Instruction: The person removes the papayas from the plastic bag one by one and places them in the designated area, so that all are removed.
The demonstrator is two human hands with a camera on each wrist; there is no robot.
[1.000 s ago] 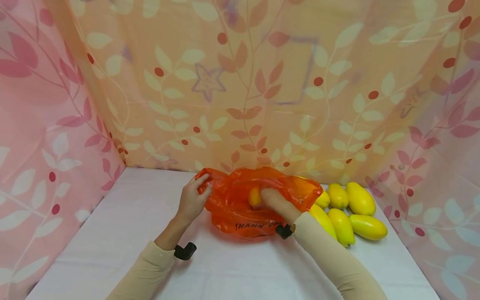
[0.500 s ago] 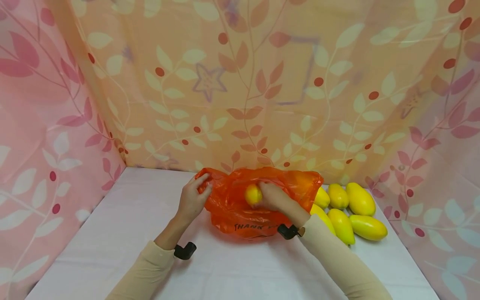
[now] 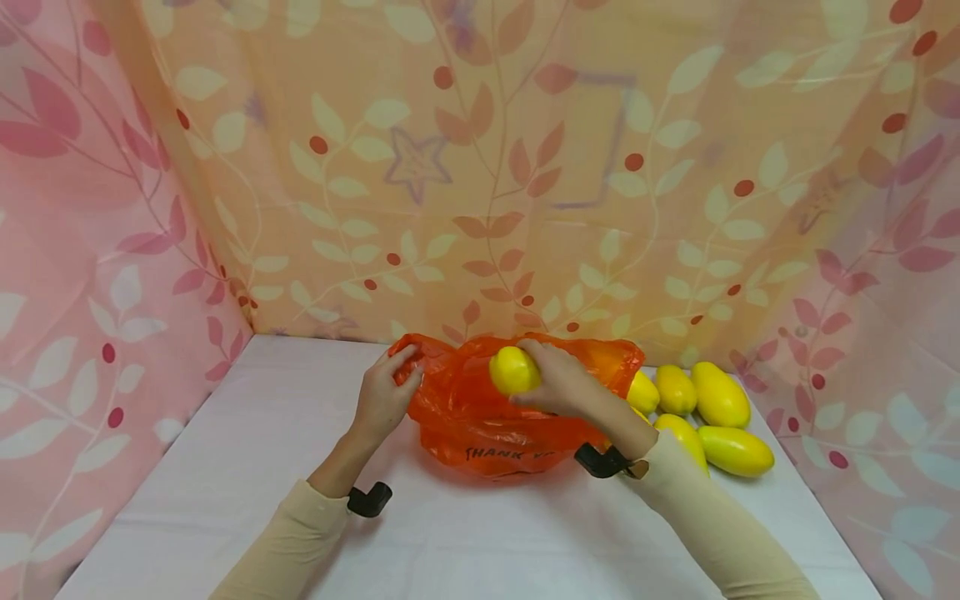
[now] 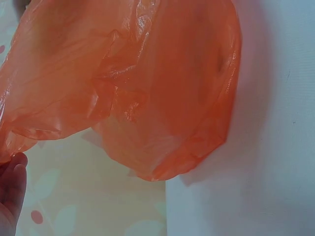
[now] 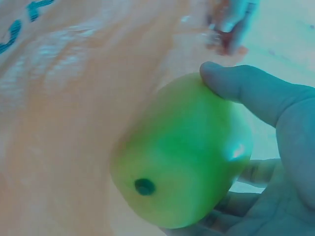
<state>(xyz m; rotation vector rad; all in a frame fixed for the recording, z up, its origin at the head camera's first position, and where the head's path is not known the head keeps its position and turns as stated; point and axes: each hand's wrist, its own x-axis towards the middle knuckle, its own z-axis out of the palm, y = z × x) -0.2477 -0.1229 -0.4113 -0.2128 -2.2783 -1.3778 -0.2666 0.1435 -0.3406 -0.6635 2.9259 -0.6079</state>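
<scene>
My right hand (image 3: 561,382) grips a yellow mango (image 3: 513,371) over the mouth of an orange-red plastic bag (image 3: 457,408). In the right wrist view the thumb lies along the upper side of the mango (image 5: 182,152), the other fingers underneath, and a dark stem spot shows. My left hand (image 3: 381,402) pinches the left rim of the bag, keeping its mouth spread. Seen from the left wrist, the fingertips of the left hand (image 4: 12,189) are at the edge of the crumpled bag (image 4: 167,88). "THANK" is lettered on the bag's front.
To the right of the bag, several yellow mangoes (image 3: 722,396) lie grouped on the white-covered table (image 3: 480,542). Leaf-patterned cloth (image 3: 480,167) hangs behind and on both sides. Each wrist wears a black camera mount (image 3: 370,500).
My right hand has risen out of the bag with the mango, drawing back to the right, and the mango now shows fully above the bag's mouth. My left hand has stayed at the rim.
</scene>
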